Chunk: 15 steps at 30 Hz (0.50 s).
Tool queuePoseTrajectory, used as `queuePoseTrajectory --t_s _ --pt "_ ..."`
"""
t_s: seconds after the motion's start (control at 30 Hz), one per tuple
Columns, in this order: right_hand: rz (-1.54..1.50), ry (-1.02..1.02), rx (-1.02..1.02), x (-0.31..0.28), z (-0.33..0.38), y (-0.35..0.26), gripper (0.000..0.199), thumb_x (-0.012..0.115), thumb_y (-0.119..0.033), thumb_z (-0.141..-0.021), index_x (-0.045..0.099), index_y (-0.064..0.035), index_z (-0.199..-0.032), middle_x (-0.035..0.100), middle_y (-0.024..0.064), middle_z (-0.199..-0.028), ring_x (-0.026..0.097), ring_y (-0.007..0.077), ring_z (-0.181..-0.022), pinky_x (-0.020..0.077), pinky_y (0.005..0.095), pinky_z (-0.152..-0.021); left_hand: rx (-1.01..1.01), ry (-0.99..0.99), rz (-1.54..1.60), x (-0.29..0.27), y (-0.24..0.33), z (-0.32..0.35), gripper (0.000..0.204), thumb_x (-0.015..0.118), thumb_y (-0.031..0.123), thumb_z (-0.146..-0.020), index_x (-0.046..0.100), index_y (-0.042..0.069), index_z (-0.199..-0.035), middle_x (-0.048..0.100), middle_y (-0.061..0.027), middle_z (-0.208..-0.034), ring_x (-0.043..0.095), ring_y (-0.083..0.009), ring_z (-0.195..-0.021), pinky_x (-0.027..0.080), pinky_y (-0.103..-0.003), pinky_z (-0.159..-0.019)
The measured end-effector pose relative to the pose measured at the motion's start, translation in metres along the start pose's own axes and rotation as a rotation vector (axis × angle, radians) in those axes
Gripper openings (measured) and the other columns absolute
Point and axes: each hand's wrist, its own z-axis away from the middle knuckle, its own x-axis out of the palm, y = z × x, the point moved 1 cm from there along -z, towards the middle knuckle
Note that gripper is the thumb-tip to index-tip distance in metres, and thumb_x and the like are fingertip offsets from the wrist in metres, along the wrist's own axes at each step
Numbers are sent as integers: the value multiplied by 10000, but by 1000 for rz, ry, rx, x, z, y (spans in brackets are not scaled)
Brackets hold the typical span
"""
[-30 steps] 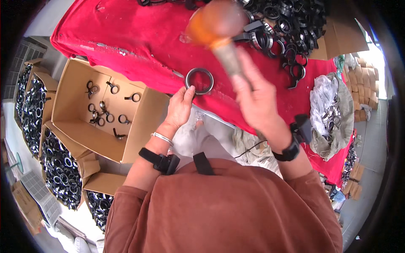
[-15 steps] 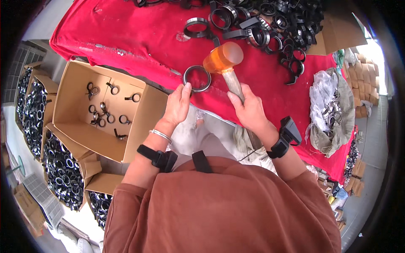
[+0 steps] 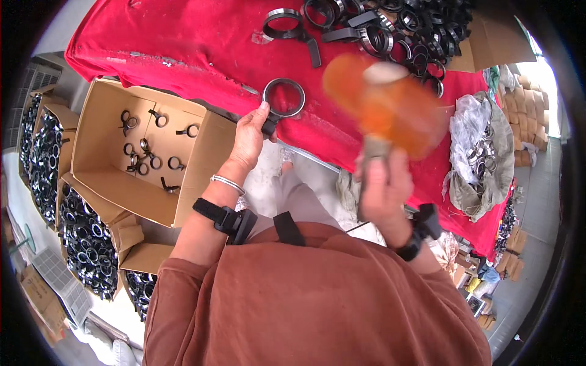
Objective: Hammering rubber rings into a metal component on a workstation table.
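Observation:
My left hand (image 3: 250,135) pinches the short handle of a dark metal ring clamp (image 3: 283,99) that lies flat on the red cloth of the table (image 3: 183,49), near its front edge. My right hand (image 3: 381,183) grips the handle of an orange-headed mallet (image 3: 381,104), raised above the table and blurred by motion, to the right of the ring. A pile of similar dark rings (image 3: 397,27) covers the far side of the cloth.
An open cardboard box (image 3: 104,177) with several small ring clamps stands left of me. More boxes full of dark rings (image 3: 85,238) sit lower left. A grey sack with metal parts (image 3: 482,158) lies on the right of the table.
The mallet came down beside the ring half a second ago and has since swung back up and to the right. My left hand has kept its hold on the ring.

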Motion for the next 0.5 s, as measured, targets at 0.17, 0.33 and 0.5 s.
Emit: queuePoseTrajectory --t_s 0.17,0.33,0.5 --pt "210 -116 78 29 12 46 399 460 -69 -908 433 16 -1297 549 43 -704 502 73 -567 426 238 -507 -2 42 35 2 1 -12 402 509 419 -901 570 35 -798 524 -46 -630 489 -139 -553 383 -267 -564" --pt "-20 -10 144 8 12 12 473 413 -59 -926 293 18 -1377 554 47 -728 482 69 -568 434 208 -526 -18 36 74 -2 -10 -4 407 524 431 -890 560 39 -785 521 -41 -648 488 -144 -560 382 -272 -573" --pt "319 -69 -122 24 13 35 384 510 -47 -874 474 19 -1251 624 187 -860 632 238 -722 488 310 -658 -22 33 70 3 -6 -6 406 532 430 -887 560 38 -786 519 -42 -648 489 -142 -547 388 -274 -561"
